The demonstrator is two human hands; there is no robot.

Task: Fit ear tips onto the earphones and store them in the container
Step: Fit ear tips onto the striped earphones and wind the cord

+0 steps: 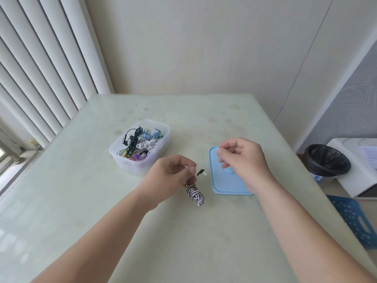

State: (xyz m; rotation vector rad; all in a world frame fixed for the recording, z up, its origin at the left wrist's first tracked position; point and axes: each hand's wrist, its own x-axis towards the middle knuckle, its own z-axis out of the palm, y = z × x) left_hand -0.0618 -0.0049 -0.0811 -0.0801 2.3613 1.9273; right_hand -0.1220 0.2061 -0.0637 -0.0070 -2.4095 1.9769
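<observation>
at the far left, white vertical blinds [40,68] hang beside the pale green desk [122,231]. left of centre on the desk stands a clear plastic container [130,166], lid off, holding a tangle of earphones [140,142] in black, white, blue and purple. just to its right and nearer the person, the left hand [171,176] has its grip closed on a braided earphone [194,193]: thumb and forefinger pinch the thin lead just behind the black earbud [201,172], which sticks out to the right with a small white piece at its end. the black-and-white cable hangs in a wound bundle below the hand; whether the bundle touches the desk is unclear. right of that, a light blue lid [226,180] lies flat on the desk, apart from the container. the right hand [242,158] hovers over the lid's far half, fingers curled, thumb and forefinger tips brought together; the grip is narrow, but i cannot tell whether anything is held in it. beyond the desk's right edge stand a bin [326,160] lined with a black bag and, nearer, a blue plastic stool [353,219]
</observation>
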